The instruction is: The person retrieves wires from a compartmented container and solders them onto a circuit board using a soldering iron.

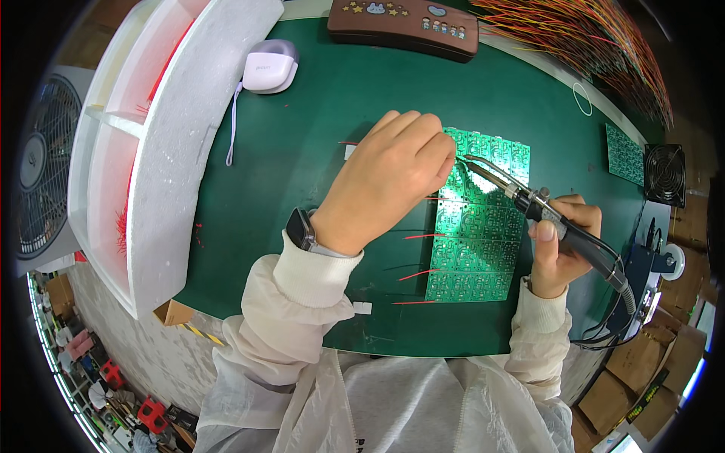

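A green panel of circuit boards (483,260) lies on the green mat, with several red wires (423,235) sticking out from its left edge. Over the panel's upper left corner, my left hand (389,177) is closed with its fingertips pinched; what they hold is hidden. A short red wire end shows just left of this hand, above a small white piece (350,152). My right hand (563,241) grips a soldering iron (529,202) with a thin feed tube along it. The iron's tip points at the board beside my left fingertips.
A white foam tray (170,151) holding red wires stands at the left. Farther back are a lilac case (270,69), a brown pencil case (404,29) and a wire bundle (596,41). Another circuit board (625,155) and a small black fan (664,175) are at right.
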A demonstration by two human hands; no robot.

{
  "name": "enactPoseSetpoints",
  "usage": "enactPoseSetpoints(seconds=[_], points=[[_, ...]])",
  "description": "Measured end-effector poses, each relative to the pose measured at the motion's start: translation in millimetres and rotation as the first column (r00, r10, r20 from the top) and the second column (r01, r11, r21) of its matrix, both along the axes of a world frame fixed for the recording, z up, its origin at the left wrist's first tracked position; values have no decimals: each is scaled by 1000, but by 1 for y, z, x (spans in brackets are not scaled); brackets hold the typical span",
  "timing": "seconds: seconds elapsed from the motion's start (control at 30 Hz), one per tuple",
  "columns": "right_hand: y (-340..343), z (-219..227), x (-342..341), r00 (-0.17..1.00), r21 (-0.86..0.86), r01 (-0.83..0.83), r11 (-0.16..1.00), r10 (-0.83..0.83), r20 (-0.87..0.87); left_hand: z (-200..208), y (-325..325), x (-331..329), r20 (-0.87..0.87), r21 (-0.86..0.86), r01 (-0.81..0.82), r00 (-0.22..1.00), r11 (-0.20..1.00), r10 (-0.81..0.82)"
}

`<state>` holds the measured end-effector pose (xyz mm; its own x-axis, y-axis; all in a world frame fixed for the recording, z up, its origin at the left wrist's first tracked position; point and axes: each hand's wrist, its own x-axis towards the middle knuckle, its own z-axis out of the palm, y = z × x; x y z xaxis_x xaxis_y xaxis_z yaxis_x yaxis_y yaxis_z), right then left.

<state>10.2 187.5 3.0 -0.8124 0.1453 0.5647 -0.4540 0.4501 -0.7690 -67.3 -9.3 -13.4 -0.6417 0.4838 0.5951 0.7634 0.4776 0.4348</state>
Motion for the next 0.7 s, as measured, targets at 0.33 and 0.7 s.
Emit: enactPoseSetpoints(seconds=[0.33,0.7], points=[[1,-2,1,1000,-8,19,1000,-19,-7,-1,0,0,-7,7,12,1000,1000,-12],[0,1,2,998,-109,60,992,-58,23,0,-1,0,-17,-7,8,1000,1000,-8]])
